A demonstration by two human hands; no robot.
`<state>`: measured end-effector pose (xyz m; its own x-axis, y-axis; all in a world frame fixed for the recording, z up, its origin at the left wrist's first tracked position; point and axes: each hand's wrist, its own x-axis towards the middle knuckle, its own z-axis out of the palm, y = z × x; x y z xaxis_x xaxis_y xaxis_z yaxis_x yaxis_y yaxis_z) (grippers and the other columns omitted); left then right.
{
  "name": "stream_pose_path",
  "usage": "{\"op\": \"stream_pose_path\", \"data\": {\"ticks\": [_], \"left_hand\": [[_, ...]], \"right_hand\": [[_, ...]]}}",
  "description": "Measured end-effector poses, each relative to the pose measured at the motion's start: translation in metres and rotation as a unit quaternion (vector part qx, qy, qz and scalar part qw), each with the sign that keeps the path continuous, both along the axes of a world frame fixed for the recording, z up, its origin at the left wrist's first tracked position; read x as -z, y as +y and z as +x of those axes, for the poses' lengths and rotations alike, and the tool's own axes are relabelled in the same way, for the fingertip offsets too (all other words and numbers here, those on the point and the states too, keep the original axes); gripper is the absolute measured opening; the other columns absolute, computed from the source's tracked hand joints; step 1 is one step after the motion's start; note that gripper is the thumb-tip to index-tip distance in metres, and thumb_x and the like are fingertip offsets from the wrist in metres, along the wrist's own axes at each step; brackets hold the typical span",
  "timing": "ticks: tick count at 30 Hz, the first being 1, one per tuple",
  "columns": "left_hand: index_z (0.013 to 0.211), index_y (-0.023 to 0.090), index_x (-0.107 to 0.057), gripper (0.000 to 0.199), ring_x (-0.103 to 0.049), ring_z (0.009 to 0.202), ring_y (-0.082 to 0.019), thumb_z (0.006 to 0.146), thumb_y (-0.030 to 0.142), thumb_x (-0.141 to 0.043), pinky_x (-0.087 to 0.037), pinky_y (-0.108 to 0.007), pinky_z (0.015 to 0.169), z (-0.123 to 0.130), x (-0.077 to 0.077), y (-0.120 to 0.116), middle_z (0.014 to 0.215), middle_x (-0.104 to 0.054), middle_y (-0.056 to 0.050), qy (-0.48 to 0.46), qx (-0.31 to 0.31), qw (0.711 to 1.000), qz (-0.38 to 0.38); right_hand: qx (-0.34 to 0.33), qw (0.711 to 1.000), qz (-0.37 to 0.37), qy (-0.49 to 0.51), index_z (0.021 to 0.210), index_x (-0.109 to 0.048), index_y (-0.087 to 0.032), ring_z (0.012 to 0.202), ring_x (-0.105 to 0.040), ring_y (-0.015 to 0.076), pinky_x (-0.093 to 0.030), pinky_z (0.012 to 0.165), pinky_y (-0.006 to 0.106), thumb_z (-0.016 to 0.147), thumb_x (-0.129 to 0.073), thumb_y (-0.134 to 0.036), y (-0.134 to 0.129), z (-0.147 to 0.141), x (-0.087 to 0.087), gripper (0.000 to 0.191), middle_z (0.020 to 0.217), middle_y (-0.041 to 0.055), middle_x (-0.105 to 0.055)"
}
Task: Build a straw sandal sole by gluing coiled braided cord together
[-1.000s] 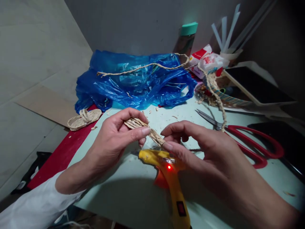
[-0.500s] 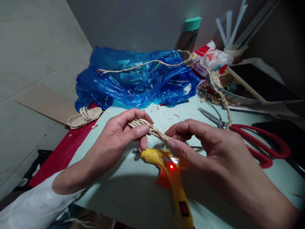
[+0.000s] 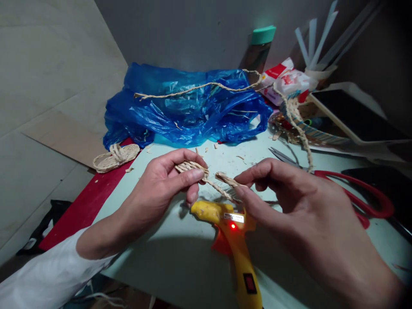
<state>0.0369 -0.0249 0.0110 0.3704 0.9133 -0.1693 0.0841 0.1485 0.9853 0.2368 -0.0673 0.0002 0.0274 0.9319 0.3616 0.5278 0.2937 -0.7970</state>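
Observation:
Between the thumb and fingers of my left hand is a small woven straw piece, partly covered by the thumb. A thin twisted straw cord runs from it toward the right. My right hand pinches a short straw strip by its right end; the left end points at the woven piece, with a small gap between them. Below both hands lies a yellow hot glue gun, nozzle to the left and its red light lit. A small straw slipper rests at the table's left side.
Red-handled scissors lie by my right hand. Behind are a crumpled blue plastic bag with a long straw cord across it, a tablet on a basket, a green-capped bottle and a cup of glue sticks.
My right hand has lifted the short straw strip slightly away from the woven piece, opening a gap and showing the thin cord beneath. The left hand keeps its hold. The view has shifted slightly.

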Motion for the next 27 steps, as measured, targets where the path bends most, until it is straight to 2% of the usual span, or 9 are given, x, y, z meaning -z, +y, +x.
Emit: {"op": "stream_pose_path", "data": {"ticks": [3,6,12,17,21,27], "left_hand": [[0.095,0.024,-0.062,0.011,-0.047,0.056,-0.011,0.092,0.034,-0.065,-0.042,-0.023,0.056,0.000,0.001,-0.001,0.057,-0.055,0.004,0.010,0.010,1.000,0.002],[0.097,0.024,-0.062,0.012,-0.048,0.056,-0.011,0.093,0.035,-0.064,-0.042,-0.023,0.055,0.001,0.001,-0.002,0.058,-0.056,0.004,0.020,0.016,1.000,0.010],[0.096,0.023,-0.062,0.011,-0.049,0.056,-0.010,0.092,0.032,-0.065,-0.044,-0.021,0.055,0.003,0.001,-0.003,0.057,-0.055,0.005,0.019,0.017,1.000,0.010],[0.097,0.022,-0.063,0.011,-0.050,0.056,-0.009,0.092,0.032,-0.066,-0.045,-0.020,0.056,0.003,0.001,-0.004,0.057,-0.056,0.005,0.022,0.019,0.999,0.016],[0.099,0.023,-0.063,0.010,-0.056,0.059,-0.009,0.093,0.031,-0.065,-0.049,-0.018,0.059,0.004,0.000,-0.005,0.060,-0.062,0.005,0.011,0.015,1.000,0.016],[0.096,0.024,-0.069,0.015,-0.061,0.057,-0.007,0.084,0.024,-0.077,-0.051,-0.014,0.058,0.008,0.003,-0.005,0.060,-0.067,0.006,0.013,-0.005,1.000,0.020]], "right_hand": [[0.002,0.996,0.072,-0.059,0.076,-0.066,-0.021,0.066,-0.061,0.0129,-0.050,0.058,0.023,0.080,-0.069,-0.013,-0.005,-0.003,0.004,0.008,0.073,-0.0020,-0.063],[-0.005,0.991,0.111,-0.071,0.080,-0.065,-0.020,0.072,-0.060,0.0145,-0.049,0.064,0.027,0.086,-0.064,-0.013,-0.009,-0.006,0.007,0.009,0.076,0.0000,-0.062],[0.000,0.991,0.107,-0.083,0.075,-0.064,-0.022,0.068,-0.057,0.0168,-0.045,0.057,0.029,0.087,-0.061,-0.010,-0.010,-0.008,0.005,0.017,0.073,0.0018,-0.060],[0.020,0.988,0.112,-0.102,0.074,-0.065,-0.021,0.067,-0.057,0.0154,-0.044,0.057,0.028,0.085,-0.062,-0.008,-0.010,-0.008,0.007,0.017,0.071,0.0009,-0.059],[0.016,0.988,0.126,-0.091,0.072,-0.065,-0.020,0.064,-0.055,0.0129,-0.042,0.054,0.025,0.081,-0.066,-0.009,-0.012,-0.006,0.008,0.014,0.068,-0.0004,-0.057],[-0.010,0.989,0.134,-0.060,0.067,-0.066,-0.019,0.062,-0.053,0.0136,-0.039,0.052,0.026,0.082,-0.068,-0.011,-0.011,-0.005,0.010,0.017,0.065,0.0007,-0.055]]}}
